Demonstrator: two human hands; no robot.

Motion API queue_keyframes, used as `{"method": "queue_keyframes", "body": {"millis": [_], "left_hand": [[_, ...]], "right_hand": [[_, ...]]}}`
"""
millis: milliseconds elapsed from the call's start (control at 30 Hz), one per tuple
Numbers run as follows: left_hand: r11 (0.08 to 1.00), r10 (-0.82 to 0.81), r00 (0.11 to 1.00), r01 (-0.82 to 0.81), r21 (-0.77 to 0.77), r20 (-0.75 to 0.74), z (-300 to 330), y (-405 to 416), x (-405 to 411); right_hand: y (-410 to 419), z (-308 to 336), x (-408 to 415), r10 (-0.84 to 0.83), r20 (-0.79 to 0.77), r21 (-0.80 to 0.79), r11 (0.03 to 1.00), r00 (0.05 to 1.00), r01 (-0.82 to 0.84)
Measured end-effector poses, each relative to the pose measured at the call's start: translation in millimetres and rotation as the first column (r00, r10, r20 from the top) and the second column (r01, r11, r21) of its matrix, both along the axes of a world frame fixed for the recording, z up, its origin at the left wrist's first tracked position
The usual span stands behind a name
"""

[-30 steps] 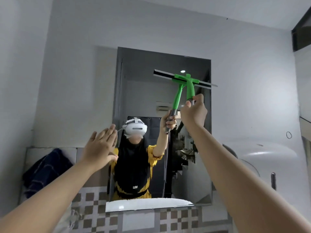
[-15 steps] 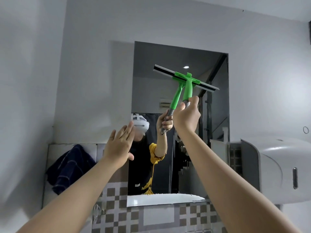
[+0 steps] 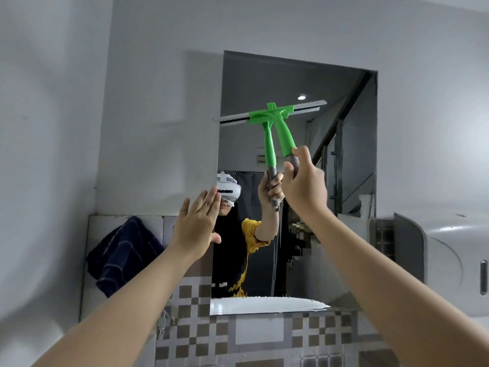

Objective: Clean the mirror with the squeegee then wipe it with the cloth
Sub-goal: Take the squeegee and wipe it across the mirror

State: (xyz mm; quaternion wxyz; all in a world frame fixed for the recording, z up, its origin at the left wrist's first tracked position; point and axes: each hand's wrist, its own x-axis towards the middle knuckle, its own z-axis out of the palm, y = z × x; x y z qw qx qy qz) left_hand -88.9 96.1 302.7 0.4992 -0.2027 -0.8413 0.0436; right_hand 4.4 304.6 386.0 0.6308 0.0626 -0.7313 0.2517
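A rectangular mirror (image 3: pixel 344 123) hangs on the grey wall ahead. My right hand (image 3: pixel 304 181) grips the grey end of a green squeegee (image 3: pixel 284 133). Its blade lies almost level across the upper half of the glass, its left end past the mirror's left edge. My left hand (image 3: pixel 197 223) is raised flat with fingers apart at the mirror's left edge and holds nothing. A dark blue checked cloth (image 3: pixel 124 252) hangs on the tiled ledge to the left of the mirror. The glass reflects a person holding the squeegee.
A grey paper dispenser (image 3: pixel 444 250) juts out from the wall at the right, level with the mirror's lower half. Checkered brown and white tiles (image 3: pixel 238 337) cover the wall below the mirror. A white sink rim (image 3: pixel 264 304) shows reflected at the mirror's bottom.
The squeegee blade has swung from tilted down-right to nearly level and shifted left, so it overhangs the mirror's left edge. My left hand moved closer to the mirror's edge. The view shifted right.
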Motion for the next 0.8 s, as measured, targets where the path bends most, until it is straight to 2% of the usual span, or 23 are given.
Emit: {"method": "queue_keyframes", "body": {"millis": [233,400,567,800], "left_hand": [[1.0,0.007,1.0,-0.007,0.007,0.011,-0.5,0.5,-0.7],[1.0,0.003,1.0,-0.003,0.012,0.023,-0.9,1.2,0.6],[1.0,0.004,0.999,-0.004,0.01,0.039,-0.1,1.6,1.0],[1.0,-0.017,0.999,0.017,-0.002,0.034,0.2,1.5,2.5]], "right_hand": [[69.7,13.2,15.1,-0.183,-0.046,0.296,0.936,0.982,0.188],[110.0,22.1,27.4,-0.259,-0.079,0.401,0.876,0.962,0.269],[148.3,21.0,35.5,-0.29,-0.054,0.408,0.867,0.956,0.286],[165.5,4.6,40.4,-0.258,-0.032,0.311,0.916,0.966,0.255]]}}
